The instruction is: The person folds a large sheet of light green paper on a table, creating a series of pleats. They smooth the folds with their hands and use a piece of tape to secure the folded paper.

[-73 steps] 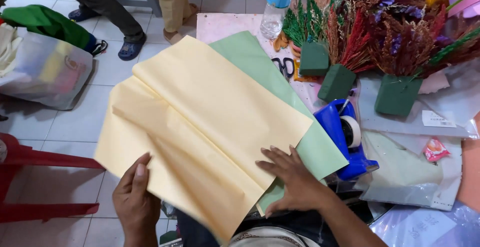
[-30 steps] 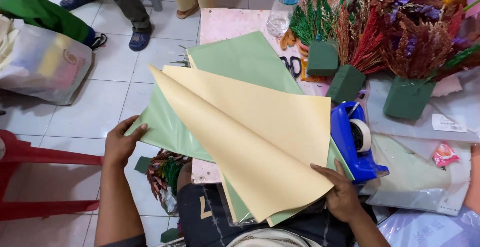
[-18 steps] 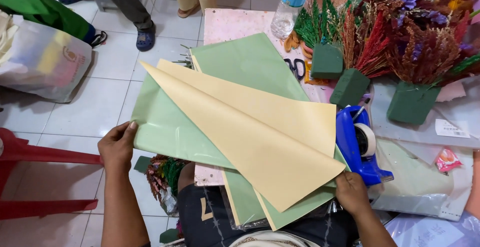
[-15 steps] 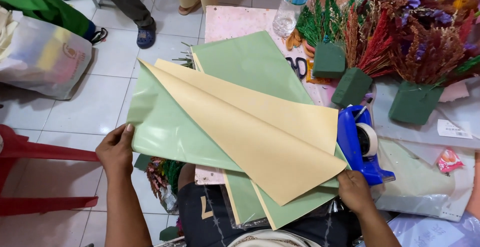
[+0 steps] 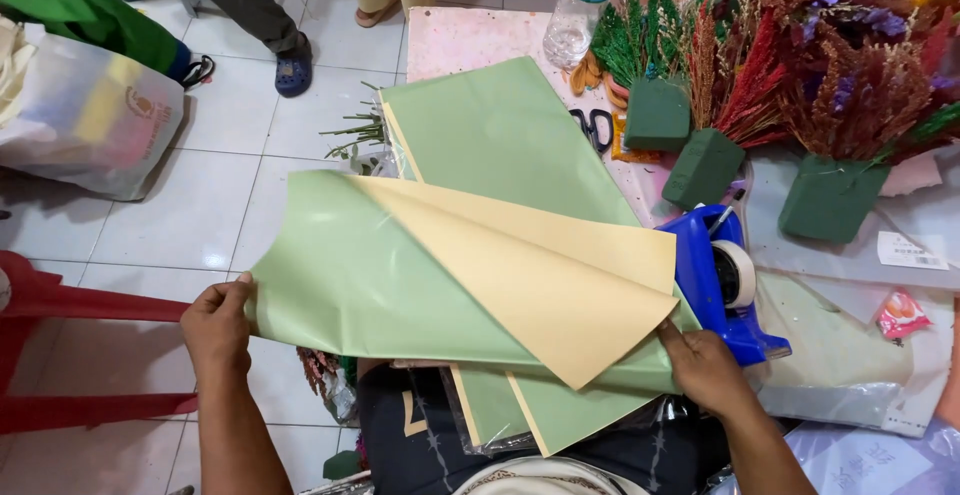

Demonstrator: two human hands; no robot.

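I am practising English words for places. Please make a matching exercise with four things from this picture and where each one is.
Things:
1. left hand
2. right hand
3. blue tape dispenser
4. plastic bottle

Places:
a. at the far edge of the table
b. on the left corner of the green sheet
c. on the sheets' right edge
d. just beyond the right hand

Pairs: 1-b, 2-c, 3-d, 4-a

A white rectangular label (image 5: 910, 251) lies at the right, a small red-orange packet (image 5: 902, 313) just below it.
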